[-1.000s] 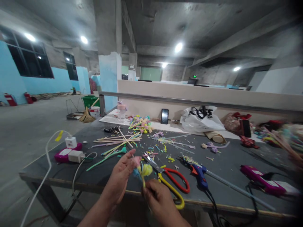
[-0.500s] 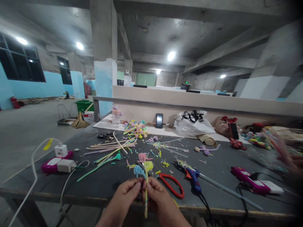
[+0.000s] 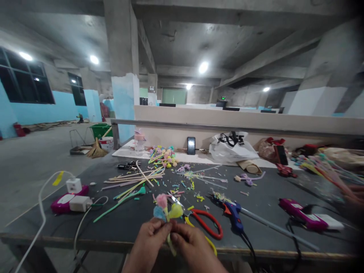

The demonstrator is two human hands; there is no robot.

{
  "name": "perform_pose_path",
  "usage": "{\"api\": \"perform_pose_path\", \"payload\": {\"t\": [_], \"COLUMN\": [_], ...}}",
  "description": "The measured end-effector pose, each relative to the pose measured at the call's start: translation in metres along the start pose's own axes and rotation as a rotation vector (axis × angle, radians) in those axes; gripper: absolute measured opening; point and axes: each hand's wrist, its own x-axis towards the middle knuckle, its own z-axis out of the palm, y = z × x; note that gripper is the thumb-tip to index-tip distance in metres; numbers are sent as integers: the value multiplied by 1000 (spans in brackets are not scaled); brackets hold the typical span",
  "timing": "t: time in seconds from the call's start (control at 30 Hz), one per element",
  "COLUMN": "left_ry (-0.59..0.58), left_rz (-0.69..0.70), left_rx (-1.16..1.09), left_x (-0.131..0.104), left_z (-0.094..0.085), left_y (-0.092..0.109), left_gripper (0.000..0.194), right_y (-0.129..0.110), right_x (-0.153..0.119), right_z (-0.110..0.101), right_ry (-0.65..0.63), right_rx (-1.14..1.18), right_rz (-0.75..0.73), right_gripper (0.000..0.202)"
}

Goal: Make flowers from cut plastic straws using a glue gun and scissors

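Between my two hands is a small bunch of craft flowers (image 3: 175, 211) with pink, blue and yellow heads on a pale yellow stem. My left hand (image 3: 153, 239) pinches the stem from the left, just under the blue head. From the right, the fingers of my right hand (image 3: 189, 240) close on the same stem; its lower end pokes out below them. Scissors (image 3: 207, 223) with red and yellow handles lie right beside my right hand, blades pointing away behind the flowers. A blue hot glue gun (image 3: 233, 216) rests farther right, a clear glue stick beside it.
Pipe-cleaner stems (image 3: 133, 178) and a green-headed one (image 3: 119, 204) lie left of centre among cut scraps. Magenta power strips (image 3: 68, 201) with cables sit on both sides. A phone (image 3: 191, 145) and plastic bag (image 3: 231, 147) stand behind. Another person's hand (image 3: 354, 197) is at far right.
The flower bunch has tilted, its heads moving left and its stem leaning, and the scissor blades show more. My hands have shifted slightly lower. The other person's hand has moved at the right.
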Motion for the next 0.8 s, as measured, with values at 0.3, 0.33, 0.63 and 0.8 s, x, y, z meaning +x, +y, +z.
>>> {"api": "perform_pose_path", "payload": {"t": [0.3, 0.33, 0.63, 0.8], "left_ry": [-181, -185, -343, -431], "left_rz": [18, -2, -63, -41], "left_rx": [39, 7, -16, -9], "left_x": [-14, -15, -17, -15], "left_z": [-5, -3, 4, -4], "left_y": [12, 11, 16, 8], "left_gripper": [30, 30, 31, 26], "right_y": [-65, -66, -64, -61], "right_x": [-20, -22, -26, -25], "right_z": [-37, -35, -30, -26], "right_ry": [240, 215, 121, 129], "right_rx": [-164, -145, -87, -103], "right_rz": [-306, -322, -297, -262], "right_gripper": [22, 25, 46, 27]}}
